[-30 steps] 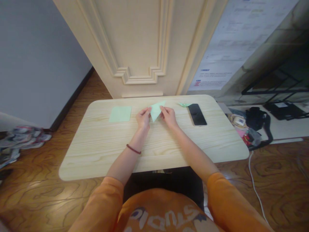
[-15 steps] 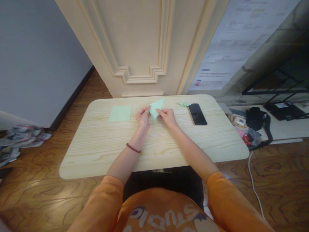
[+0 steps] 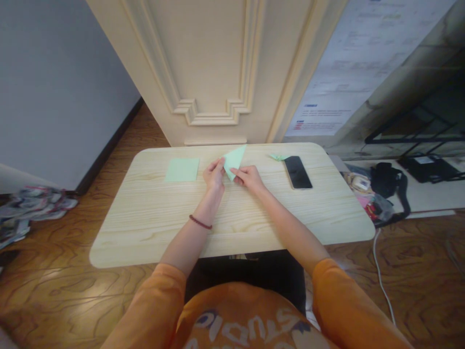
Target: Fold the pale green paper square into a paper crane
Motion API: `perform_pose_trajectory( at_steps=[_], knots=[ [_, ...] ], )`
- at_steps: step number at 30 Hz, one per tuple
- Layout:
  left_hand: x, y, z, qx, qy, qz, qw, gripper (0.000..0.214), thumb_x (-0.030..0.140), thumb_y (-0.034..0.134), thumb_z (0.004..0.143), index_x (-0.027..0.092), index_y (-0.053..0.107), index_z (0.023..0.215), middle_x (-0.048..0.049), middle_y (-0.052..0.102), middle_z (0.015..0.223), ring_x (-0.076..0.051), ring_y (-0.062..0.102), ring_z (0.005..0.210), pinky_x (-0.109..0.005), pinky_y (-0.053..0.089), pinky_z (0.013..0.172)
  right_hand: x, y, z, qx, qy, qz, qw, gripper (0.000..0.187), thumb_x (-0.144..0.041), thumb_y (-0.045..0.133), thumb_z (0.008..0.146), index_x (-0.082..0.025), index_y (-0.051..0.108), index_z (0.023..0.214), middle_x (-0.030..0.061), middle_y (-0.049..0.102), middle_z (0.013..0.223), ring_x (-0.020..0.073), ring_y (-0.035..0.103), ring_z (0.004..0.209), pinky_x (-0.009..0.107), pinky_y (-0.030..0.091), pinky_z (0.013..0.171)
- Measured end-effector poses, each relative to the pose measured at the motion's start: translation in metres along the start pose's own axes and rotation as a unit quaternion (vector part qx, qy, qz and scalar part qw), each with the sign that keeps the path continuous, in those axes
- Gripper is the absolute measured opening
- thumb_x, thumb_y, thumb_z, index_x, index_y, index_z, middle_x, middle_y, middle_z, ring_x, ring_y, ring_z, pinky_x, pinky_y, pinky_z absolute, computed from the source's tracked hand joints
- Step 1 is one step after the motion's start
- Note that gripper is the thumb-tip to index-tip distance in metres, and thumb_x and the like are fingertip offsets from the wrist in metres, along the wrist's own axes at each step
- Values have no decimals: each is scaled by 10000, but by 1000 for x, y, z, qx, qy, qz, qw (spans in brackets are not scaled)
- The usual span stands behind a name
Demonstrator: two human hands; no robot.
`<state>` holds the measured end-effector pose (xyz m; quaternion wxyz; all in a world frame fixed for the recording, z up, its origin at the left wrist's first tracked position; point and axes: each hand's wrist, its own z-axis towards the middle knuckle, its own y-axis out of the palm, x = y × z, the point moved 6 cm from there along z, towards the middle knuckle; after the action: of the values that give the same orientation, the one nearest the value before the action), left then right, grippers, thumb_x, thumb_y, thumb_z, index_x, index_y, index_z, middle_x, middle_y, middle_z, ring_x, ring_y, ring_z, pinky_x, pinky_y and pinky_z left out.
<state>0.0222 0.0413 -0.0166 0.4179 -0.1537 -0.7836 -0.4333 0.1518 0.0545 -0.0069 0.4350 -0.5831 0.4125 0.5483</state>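
Observation:
A folded light-green sheet of paper [image 3: 235, 159], roughly triangular with one point toward the door, is held over the table between both hands. My left hand [image 3: 215, 173] pinches its left edge between thumb and fingers. At its lower right part, my right hand [image 3: 250, 177] grips the paper with thumb and bent fingers. Flat on the table to the left lies a square light-green stack of paper [image 3: 182, 169]. Over to the right, a small folded green paper piece [image 3: 279, 157] touches the top of a dark-screened phone [image 3: 298, 172].
The pale wooden table [image 3: 145, 228] has rounded corners and stands against a cream panelled door [image 3: 207, 58]. To its right, a low white shelf [image 3: 432, 194] holds a black bag [image 3: 385, 179] and loose items. A white cable [image 3: 379, 276] runs down to the floor.
My right hand has slid slightly left and down along the paper's lower edge. The folded paper has shifted a little up and left. My left hand keeps its pinch.

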Motion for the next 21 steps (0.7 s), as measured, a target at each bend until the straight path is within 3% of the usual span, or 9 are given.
perform_pose_trajectory(
  at_steps=[7, 16, 21],
  knots=[
    [3, 0, 2, -5, 1, -5, 1000, 244, 235, 868, 573, 156, 664, 683, -9, 682, 738, -132, 651, 754, -261, 489, 740, -2, 8, -6, -43, 11, 19, 999, 488, -621, 733, 634, -162, 588, 556, -48, 459, 423, 50, 315, 386, 241, 193, 415],
    [4, 0, 2, 1, 3, -9, 1000, 243, 235, 863, 576, 154, 654, 669, -13, 678, 720, -139, 661, 786, -242, 496, 730, -4, 8, -5, -31, 9, -2, 999, 526, -659, 725, 613, -157, 598, 521, -27, 478, 416, 64, 346, 407, 250, 214, 425],
    [4, 0, 4, 4, 8, -11, 1000, 236, 248, 850, 596, 162, 644, 671, -11, 673, 711, -140, 662, 795, -239, 501, 732, -3, 11, -6, -63, -1, -4, 998, 533, -683, 686, 655, -160, 603, 588, -43, 461, 435, 65, 337, 418, 243, 214, 437]
  ],
)
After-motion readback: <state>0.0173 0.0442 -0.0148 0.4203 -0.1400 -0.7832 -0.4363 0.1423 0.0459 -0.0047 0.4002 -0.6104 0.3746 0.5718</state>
